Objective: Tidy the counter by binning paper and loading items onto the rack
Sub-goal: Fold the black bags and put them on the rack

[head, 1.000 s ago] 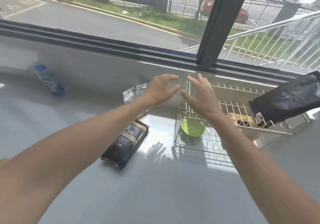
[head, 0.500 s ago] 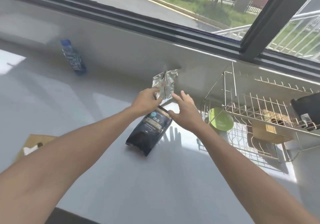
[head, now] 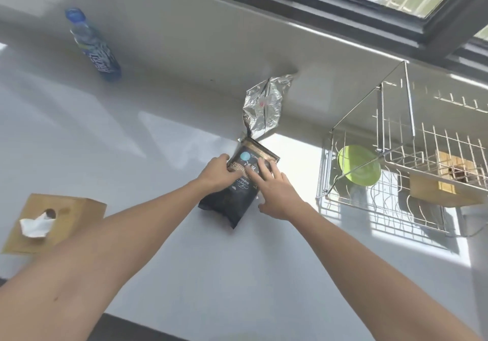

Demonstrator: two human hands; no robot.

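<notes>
Black snack pouch (head: 232, 195) | left hand (head: 216, 174), right hand (head: 274, 190) fingers spread, apparently pressing, grip unclear | risk: slippery pouch slides into foil bag (head: 264, 108)

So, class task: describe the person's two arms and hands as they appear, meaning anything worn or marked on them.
Both forearms are bare, with no sleeves showing in the frame. The left hand and right hand wear no gloves, and no rings, watch or wristband are visible. A few small dark marks dot the left forearm.

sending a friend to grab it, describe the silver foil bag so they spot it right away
On the grey counter, look left of the wire rack against the wall under the window. The silver foil bag stands there, crinkled and shiny, just behind the flat black pouch.
</notes>
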